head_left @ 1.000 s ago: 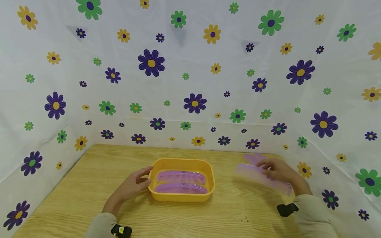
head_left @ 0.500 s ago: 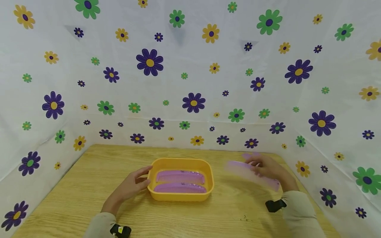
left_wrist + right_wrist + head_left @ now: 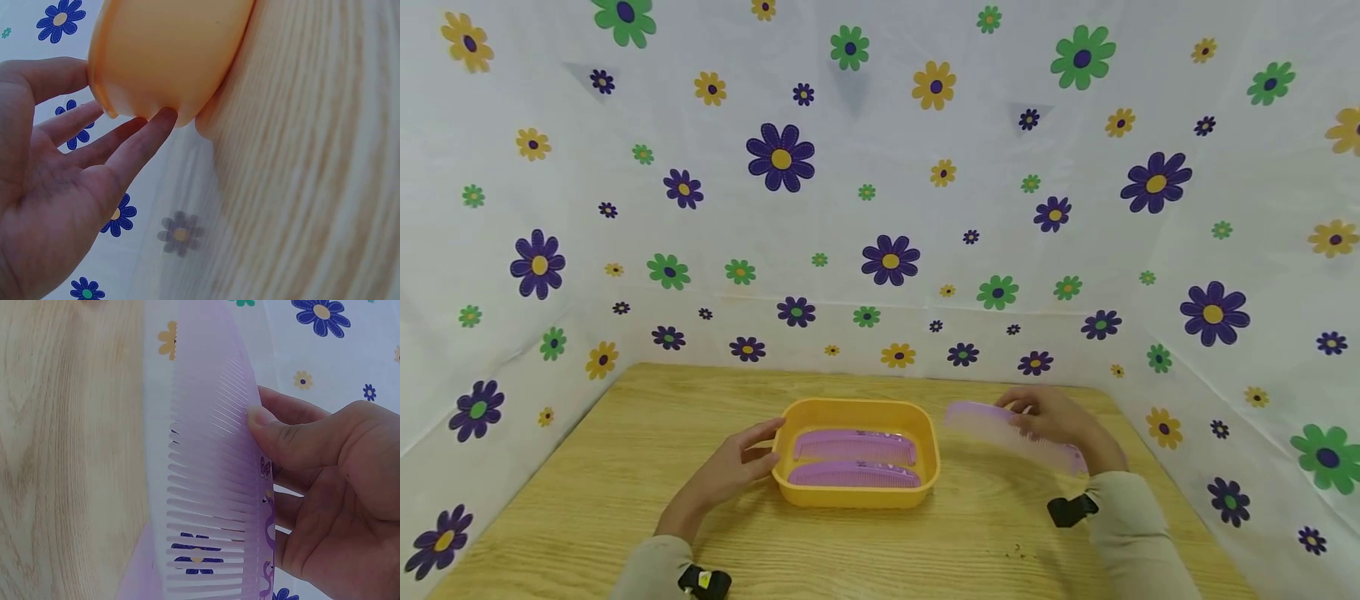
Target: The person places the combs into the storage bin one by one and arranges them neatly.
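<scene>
My right hand (image 3: 1048, 414) pinches a translucent lilac comb (image 3: 985, 421) by its spine, above the table just right of the yellow plastic basin (image 3: 857, 498). In the right wrist view the thumb lies on the spine and the teeth point away from the palm; small printed figures run along the comb (image 3: 267, 519). Two purple combs, a rear one (image 3: 853, 446) and a front one (image 3: 853, 475), lie side by side in the basin. At its left end, my left hand (image 3: 733, 462) touches the outer wall and rim with extended fingers, as the left wrist view shows on the basin (image 3: 169, 50).
A wood-grain table (image 3: 715, 533) bears the basin. White sheeting (image 3: 850, 225) with printed flowers encloses the back and sides. Small dark specks (image 3: 1017, 552) mark the table at front right. Another lilac piece (image 3: 140, 575) shows beneath the held comb in the right wrist view.
My right hand has carried the comb left toward the basin. The purple pieces seen behind that hand before are now hidden in the head view. The left hand stays at the basin.
</scene>
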The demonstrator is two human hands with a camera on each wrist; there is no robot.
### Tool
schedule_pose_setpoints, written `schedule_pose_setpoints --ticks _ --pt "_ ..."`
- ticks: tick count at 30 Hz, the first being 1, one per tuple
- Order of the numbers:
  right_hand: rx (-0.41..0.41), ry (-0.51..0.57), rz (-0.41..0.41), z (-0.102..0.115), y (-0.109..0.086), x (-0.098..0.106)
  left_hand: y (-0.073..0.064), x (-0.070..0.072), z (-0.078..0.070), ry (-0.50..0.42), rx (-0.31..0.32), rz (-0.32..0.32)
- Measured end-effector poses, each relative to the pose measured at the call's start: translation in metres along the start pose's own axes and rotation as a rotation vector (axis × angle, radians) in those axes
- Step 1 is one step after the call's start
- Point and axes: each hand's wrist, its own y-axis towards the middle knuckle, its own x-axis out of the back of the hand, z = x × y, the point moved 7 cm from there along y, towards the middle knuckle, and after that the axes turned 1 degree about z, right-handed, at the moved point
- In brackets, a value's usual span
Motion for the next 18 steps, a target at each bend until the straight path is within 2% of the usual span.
schedule_pose_setpoints --ticks 9,18 --pt "-0.005 -0.032 0.017 0.017 0.009 -0.003 0.000 0.001 0.001 -0.015 0.005 0.009" --pt "0.040 0.022 0.029 0.029 0.021 -0.010 0.001 0.000 0.000 -0.009 0.001 0.005"
